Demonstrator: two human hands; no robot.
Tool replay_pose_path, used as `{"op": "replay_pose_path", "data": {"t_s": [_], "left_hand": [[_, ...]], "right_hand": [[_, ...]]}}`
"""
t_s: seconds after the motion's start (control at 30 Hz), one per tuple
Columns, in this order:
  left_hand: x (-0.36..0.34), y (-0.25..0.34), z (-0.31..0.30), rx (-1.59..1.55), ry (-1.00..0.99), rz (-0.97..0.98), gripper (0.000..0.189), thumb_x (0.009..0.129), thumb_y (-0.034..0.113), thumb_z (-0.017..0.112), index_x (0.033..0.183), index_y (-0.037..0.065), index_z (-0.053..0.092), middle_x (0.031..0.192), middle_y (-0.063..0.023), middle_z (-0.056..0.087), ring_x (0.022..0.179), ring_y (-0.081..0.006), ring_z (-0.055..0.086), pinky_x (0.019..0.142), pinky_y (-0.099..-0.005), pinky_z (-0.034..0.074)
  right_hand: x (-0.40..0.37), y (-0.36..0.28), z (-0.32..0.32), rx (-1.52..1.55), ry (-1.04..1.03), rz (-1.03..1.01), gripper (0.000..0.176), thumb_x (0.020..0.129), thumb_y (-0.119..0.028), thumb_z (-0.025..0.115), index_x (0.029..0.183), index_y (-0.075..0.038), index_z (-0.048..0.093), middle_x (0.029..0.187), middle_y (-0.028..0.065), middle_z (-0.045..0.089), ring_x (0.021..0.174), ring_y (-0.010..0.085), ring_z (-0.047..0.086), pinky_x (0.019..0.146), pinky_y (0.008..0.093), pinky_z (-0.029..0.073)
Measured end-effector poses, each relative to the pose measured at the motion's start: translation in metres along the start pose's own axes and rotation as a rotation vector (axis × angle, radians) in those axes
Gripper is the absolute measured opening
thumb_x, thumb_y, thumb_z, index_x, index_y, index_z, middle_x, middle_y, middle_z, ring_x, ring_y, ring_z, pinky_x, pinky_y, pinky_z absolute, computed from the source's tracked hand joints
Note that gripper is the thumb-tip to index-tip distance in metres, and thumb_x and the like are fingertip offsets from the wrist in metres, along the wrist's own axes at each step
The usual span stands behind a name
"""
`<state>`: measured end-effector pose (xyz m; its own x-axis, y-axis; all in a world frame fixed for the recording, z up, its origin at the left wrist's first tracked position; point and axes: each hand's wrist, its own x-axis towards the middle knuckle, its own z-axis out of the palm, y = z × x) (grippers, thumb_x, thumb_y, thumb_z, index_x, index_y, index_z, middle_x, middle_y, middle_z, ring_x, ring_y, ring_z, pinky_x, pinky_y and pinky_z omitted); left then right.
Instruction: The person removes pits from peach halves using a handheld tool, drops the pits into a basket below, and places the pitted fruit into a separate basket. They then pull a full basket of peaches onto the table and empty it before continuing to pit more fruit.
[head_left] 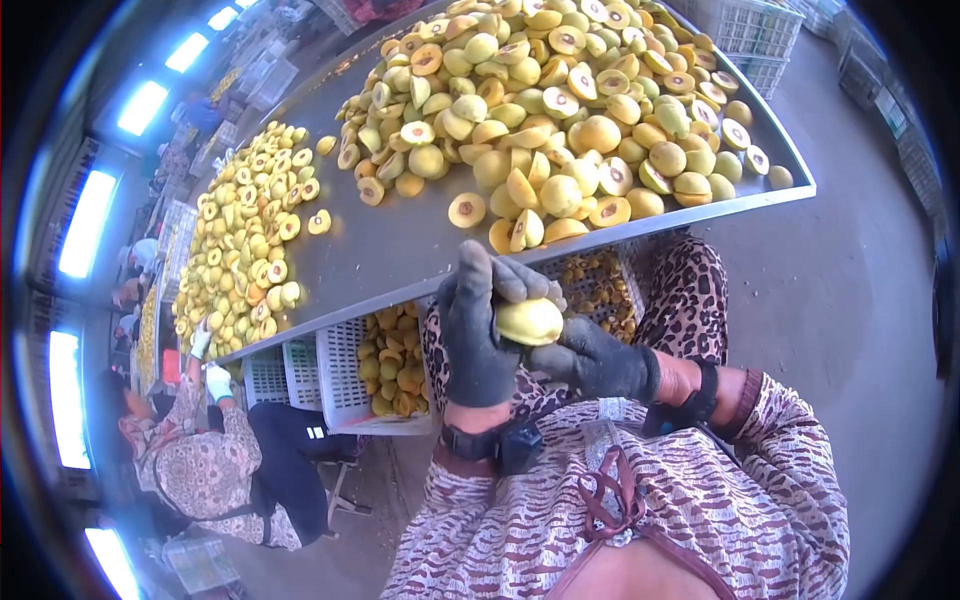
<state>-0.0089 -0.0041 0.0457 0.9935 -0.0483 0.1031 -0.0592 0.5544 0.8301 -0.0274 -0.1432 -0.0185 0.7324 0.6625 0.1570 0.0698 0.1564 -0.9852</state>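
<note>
In front of my chest, my left hand (pixel 478 325) in a dark glove holds a yellow peach (pixel 530 322), its fingers curled over the top of the fruit. My right hand (pixel 605 363), also gloved, presses against the peach from below and the right with bent fingers. Whether it grips a tool is hidden behind the fruit and the gloves. Just beyond my hands, a large heap of whole and halved peaches (pixel 560 110) covers the metal table (pixel 390 245); several halves show brown pits or hollows.
Under the table edge stand a white crate (pixel 345 375) of peach pieces and a crate of brown pieces (pixel 600 290) between my knees. A co-worker (pixel 215 460) in white gloves sits at left by a second peach heap (pixel 250 230). Stacked crates (pixel 750 40) stand behind.
</note>
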Motion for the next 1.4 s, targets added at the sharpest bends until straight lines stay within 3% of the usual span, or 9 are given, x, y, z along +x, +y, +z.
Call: {"op": "replay_pose_path", "data": {"t_s": [0.2,0.33,0.4,0.5,0.7,0.83,1.2,1.33,1.4], "left_hand": [[0.004,-0.008,-0.027,-0.238,0.086,-0.207,0.049,0.102,0.049,0.044,0.075,0.009,0.051,0.072,-0.0103,0.059,0.067,-0.0273,0.063,0.066,-0.0410,0.057],[0.006,0.026,-0.134,-0.225,0.274,0.134,0.048,0.102,0.048,0.046,0.082,0.007,0.060,0.079,-0.0114,0.063,0.078,-0.0305,0.065,0.072,-0.0443,0.058],[0.019,0.036,-0.206,0.600,0.835,0.271,0.041,0.101,0.040,0.052,0.096,0.003,0.067,0.090,-0.0145,0.067,0.087,-0.0308,0.066,0.080,-0.0422,0.056],[0.057,0.036,-0.256,1.473,0.635,0.414,0.035,0.095,0.029,0.059,0.110,-0.001,0.068,0.100,-0.0187,0.070,0.092,-0.0288,0.066,0.085,-0.0379,0.053],[0.155,-0.058,-0.170,1.656,0.197,0.132,0.046,0.078,0.031,0.077,0.101,-0.007,0.066,0.093,-0.0188,0.069,0.085,-0.0313,0.066,0.079,-0.0385,0.053],[0.145,-0.026,-0.135,0.741,0.190,-0.369,0.036,0.078,0.017,0.075,0.105,-0.002,0.063,0.084,-0.0134,0.068,0.072,-0.0204,0.066,0.055,-0.0329,0.052],[0.038,-0.016,-0.056,-0.117,0.105,-0.126,0.036,0.101,0.031,0.055,0.118,0.001,0.056,0.112,-0.0080,0.062,0.110,-0.0184,0.061,0.099,-0.0315,0.049],[0.039,-0.040,-0.059,-0.023,0.081,-0.044,0.030,0.103,0.028,0.050,0.115,0.002,0.057,0.112,-0.0086,0.063,0.101,-0.0203,0.063,0.091,-0.0343,0.053],[0.038,-0.054,-0.059,0.902,0.076,0.574,0.029,0.104,0.028,0.048,0.111,0.001,0.058,0.111,-0.0105,0.063,0.100,-0.0216,0.063,0.086,-0.0352,0.055]], "right_hand": [[0.004,0.006,-0.005,-0.333,0.003,-0.266,0.031,0.098,-0.024,0.056,0.123,-0.005,0.056,0.079,0.0163,0.064,0.070,0.0374,0.065,0.062,0.0421,0.049],[-0.004,-0.003,-0.019,-0.573,0.143,-0.421,0.029,0.092,-0.027,0.063,0.089,-0.003,0.048,0.068,0.0183,0.056,0.062,0.0408,0.059,0.054,0.0462,0.043],[-0.011,0.053,-0.033,-0.762,0.080,0.067,0.023,0.096,-0.025,0.056,0.097,-0.002,0.060,0.071,0.0157,0.061,0.064,0.0383,0.061,0.060,0.0451,0.047],[-0.009,0.054,-0.033,-0.778,0.079,0.026,0.028,0.095,-0.030,0.059,0.089,-0.002,0.059,0.070,0.0172,0.061,0.063,0.0383,0.061,0.058,0.0430,0.047],[0.016,0.027,-0.020,-0.351,0.112,0.187,0.032,0.096,-0.031,0.057,0.091,0.000,0.062,0.072,0.0217,0.063,0.071,0.0387,0.066,0.064,0.0441,0.050],[0.014,0.020,-0.028,-0.385,0.295,0.116,0.029,0.096,-0.027,0.058,0.088,0.001,0.057,0.071,0.0228,0.061,0.069,0.0371,0.065,0.061,0.0439,0.047],[0.059,0.015,-0.017,-0.350,0.537,-0.064,0.028,0.095,-0.024,0.062,0.104,0.002,0.058,0.084,0.0271,0.064,0.080,0.0441,0.065,0.064,0.0459,0.048],[0.055,0.018,-0.018,-0.297,0.548,-0.101,0.029,0.096,-0.025,0.059,0.106,0.002,0.059,0.083,0.0271,0.063,0.081,0.0438,0.065,0.065,0.0455,0.049],[0.050,0.020,-0.017,-0.285,0.539,-0.100,0.028,0.096,-0.025,0.058,0.105,0.002,0.059,0.082,0.0268,0.063,0.080,0.0435,0.065,0.064,0.0454,0.049]]}}
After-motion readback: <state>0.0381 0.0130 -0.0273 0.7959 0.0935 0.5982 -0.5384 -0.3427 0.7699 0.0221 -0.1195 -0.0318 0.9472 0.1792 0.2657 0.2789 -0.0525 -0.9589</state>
